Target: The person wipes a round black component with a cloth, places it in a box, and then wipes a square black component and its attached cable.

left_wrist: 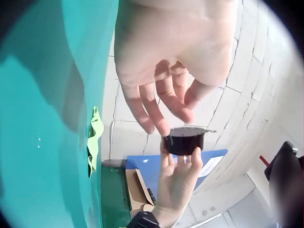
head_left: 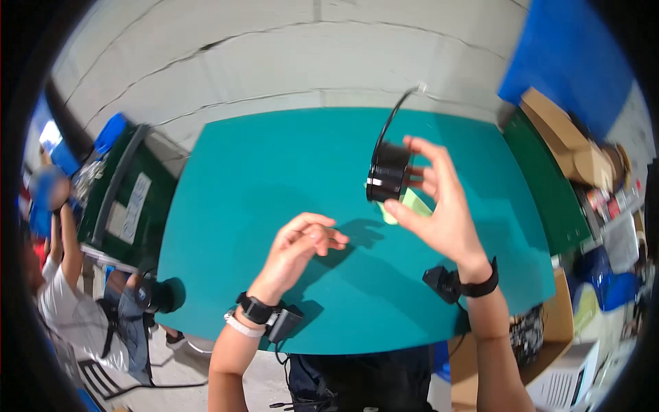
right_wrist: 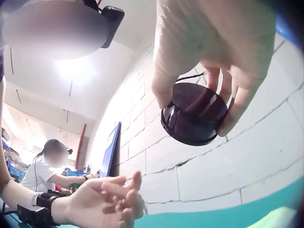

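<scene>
Held up above the green table is a short black cylinder with a rim and a cable, its exact kind unclear. My right hand grips it from the side, thumb and fingers round its body. In the right wrist view the cylinder shows a dark, glossy round end. My left hand hovers over the table to the left, fingers loosely bent and holding nothing. A light green cloth lies on the table behind the right hand, partly covered by it in the head view.
A dark green bin stands left of the table, and another green container with an open cardboard box is at the right. A white block wall rises behind. Another person is at the far left.
</scene>
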{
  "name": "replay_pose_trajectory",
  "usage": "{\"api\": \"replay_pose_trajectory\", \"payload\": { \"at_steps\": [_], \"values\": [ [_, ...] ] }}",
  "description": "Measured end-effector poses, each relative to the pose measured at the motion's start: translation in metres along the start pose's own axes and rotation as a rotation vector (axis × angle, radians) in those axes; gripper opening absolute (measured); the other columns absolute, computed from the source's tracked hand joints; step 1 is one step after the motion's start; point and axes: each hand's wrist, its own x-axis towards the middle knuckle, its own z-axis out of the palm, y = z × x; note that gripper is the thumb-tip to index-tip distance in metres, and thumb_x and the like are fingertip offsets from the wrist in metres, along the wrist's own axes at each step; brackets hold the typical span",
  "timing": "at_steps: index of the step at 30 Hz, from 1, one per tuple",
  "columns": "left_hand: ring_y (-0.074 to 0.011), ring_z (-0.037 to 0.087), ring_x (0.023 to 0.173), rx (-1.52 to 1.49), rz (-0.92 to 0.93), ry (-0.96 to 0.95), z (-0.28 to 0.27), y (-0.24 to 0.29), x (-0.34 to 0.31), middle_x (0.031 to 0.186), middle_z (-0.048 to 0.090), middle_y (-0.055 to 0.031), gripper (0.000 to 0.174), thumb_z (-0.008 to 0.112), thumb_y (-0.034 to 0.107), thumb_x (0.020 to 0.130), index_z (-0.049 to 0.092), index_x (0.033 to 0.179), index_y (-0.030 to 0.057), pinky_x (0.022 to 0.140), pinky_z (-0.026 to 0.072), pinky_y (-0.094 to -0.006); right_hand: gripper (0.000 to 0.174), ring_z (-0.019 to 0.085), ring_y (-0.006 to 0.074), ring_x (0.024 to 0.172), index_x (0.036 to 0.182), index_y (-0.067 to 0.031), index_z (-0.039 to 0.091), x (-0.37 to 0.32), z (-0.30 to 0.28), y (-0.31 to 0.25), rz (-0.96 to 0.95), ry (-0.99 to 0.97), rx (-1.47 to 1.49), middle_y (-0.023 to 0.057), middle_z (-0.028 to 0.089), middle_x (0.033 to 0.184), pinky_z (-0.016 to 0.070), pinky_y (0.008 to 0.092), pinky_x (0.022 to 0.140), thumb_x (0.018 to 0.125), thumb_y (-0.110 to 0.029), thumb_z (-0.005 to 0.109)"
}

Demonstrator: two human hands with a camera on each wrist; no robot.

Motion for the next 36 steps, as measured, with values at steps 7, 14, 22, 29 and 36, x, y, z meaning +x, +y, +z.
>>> {"api": "replay_pose_trajectory", "payload": {
  "at_steps": [7,14,22,29,36],
  "values": [
    [-0.0247,0.065,0.095,0.256,-0.035,-0.236,0.01,0.002,-0.003,0.075,0.059,-0.006,0.027,0.055,0.021,0.096,0.058,0.114,0.0015,0.086,0.0502,-0.0367,0.065,0.06,0.0171,0.098,0.132,-0.0007,0.039,-0.089,-0.142,-0.024,0.081,0.448,-0.098,0.0104,0.047,0.123,0.0499,0.0257,0.077,0.078,-0.005,0.075],
    [-0.0261,0.062,0.1,0.954,-0.166,-0.644,0.074,0.028,-0.023,0.103,0.064,-0.009,0.037,0.071,0.005,0.078,0.063,0.113,0.0073,0.088,0.0484,-0.0403,0.06,0.059,0.0147,0.09,0.118,0.0051,0.043,-0.271,-0.304,0.029,0.62,1.038,-0.658,0.0141,0.052,0.113,0.0488,0.0249,0.068,0.085,-0.035,0.072],
    [-0.0303,0.025,0.141,1.51,-0.267,-0.934,0.114,0.009,-0.06,0.145,0.039,-0.0037,0.064,0.077,0.016,0.07,0.054,0.13,0.018,0.112,0.0154,-0.063,0.069,0.059,0.0147,0.054,0.111,0.0078,0.047,-0.462,-0.33,0.172,1.163,1.064,-0.68,0.0139,0.06,0.089,0.0477,0.0274,0.04,0.078,-0.047,0.073],
    [-0.0313,0.026,0.141,1.682,-0.187,-0.922,0.114,-0.005,-0.069,0.151,0.033,-0.0017,0.066,0.073,0.011,0.073,0.051,0.134,0.0207,0.111,0.0171,-0.0656,0.058,0.059,0.0172,0.086,0.115,0.0035,0.049,-0.55,-0.302,0.267,1.756,0.616,-0.092,0.0114,0.06,0.101,0.0498,0.0268,0.057,0.084,-0.043,0.067],
    [-0.0296,0.024,0.142,1.858,-0.175,-1.049,0.11,-0.008,-0.068,0.153,0.029,0.0016,0.052,0.059,0.019,0.085,0.049,0.136,0.0258,0.111,0.0203,-0.0646,0.047,0.055,0.0131,0.078,0.111,0.0009,0.052,-0.576,-0.283,0.332,1.82,0.338,-0.354,0.0077,0.058,0.094,0.0455,0.0245,0.054,0.088,-0.038,0.063]
  ]
}}
